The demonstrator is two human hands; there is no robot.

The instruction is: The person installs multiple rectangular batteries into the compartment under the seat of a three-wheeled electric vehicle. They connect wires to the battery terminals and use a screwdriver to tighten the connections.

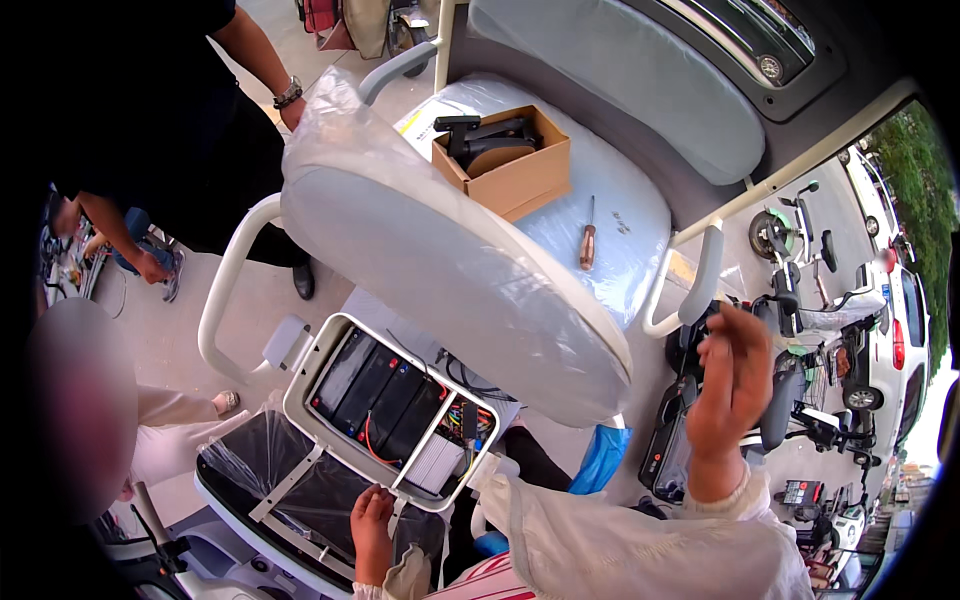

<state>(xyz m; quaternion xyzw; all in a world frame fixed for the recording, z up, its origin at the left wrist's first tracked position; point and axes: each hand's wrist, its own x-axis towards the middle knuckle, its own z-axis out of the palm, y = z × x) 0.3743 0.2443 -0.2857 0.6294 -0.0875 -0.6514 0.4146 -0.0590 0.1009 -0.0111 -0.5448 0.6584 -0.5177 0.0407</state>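
My left hand (372, 522) is at the near rim of an open compartment (290, 402) under the tilted-up seat of a vehicle. Its fingers are curled together, and I cannot make out anything in them. My right hand (735, 385) is raised beside the grey armrest (705, 275), its fingers loosely bent and apart from the thumb, holding nothing visible. Black batteries (372, 390) sit in a row inside the compartment, with a red wire (370, 440) over them. Next to them are a finned silver box (436, 463) and a bundle of coloured wires (465, 418).
The plastic-wrapped seat cushion (430, 270) stands tilted. Behind it, the rear seat (640, 240) carries a cardboard box (530, 180) of black parts and a screwdriver (588, 240). A person in dark clothes (170, 130) stands at left. Parked scooters (790, 380) line the right.
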